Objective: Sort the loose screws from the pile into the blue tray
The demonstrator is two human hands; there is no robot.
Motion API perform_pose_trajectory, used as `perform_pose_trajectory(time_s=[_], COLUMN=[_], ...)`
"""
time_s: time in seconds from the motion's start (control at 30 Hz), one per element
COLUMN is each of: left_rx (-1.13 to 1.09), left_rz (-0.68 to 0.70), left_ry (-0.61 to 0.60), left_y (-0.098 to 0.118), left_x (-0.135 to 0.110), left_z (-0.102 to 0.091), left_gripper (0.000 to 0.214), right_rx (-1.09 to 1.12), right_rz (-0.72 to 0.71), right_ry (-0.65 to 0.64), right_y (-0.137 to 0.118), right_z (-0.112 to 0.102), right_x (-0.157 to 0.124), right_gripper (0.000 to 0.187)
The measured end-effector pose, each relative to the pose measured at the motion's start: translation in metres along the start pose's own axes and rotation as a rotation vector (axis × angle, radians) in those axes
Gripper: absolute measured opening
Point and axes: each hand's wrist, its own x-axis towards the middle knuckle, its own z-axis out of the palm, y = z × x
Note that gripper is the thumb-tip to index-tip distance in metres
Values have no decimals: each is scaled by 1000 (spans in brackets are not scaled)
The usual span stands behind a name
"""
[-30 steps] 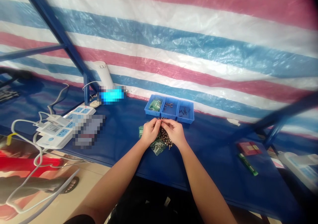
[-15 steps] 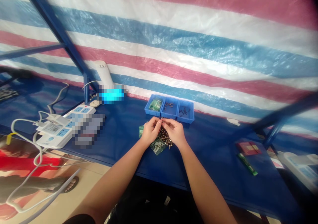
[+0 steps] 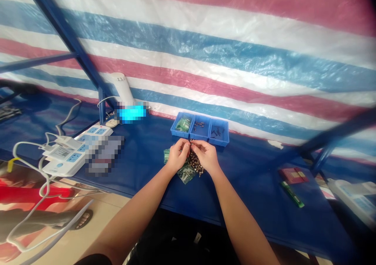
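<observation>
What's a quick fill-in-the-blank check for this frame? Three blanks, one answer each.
1. Just beyond the left hand and right hand stands a row of ___ bins side by side.
2. Both hands meet over a pile of small parts lying on a table cover whose colour is ___.
3. The white power strips lie on the person's ___ side.

Missing words: three; blue; left.
</observation>
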Motion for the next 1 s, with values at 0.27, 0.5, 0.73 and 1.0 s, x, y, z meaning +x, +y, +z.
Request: perform_pose_trajectory(time_s=[0.27, 0.5, 0.73, 1.0], left_rx=[125, 6, 34, 139], left_rz=[-9, -1, -21, 22], left_ry=[38, 19, 4, -6], left_y=[1, 1, 2, 3], left_x=[1, 0, 1, 1], left_z=[-2, -1, 0, -3], left_gripper=[39, 25, 25, 43], right_rx=[13, -6, 18, 40], right_rz=[49, 25, 33, 8], right_ry=[-81, -26, -21, -66], right_y=[-2, 1, 2, 1], right_z=[3, 3, 2, 3], right_x=[-2, -1, -1, -1], right_gripper=[28, 26, 28, 27])
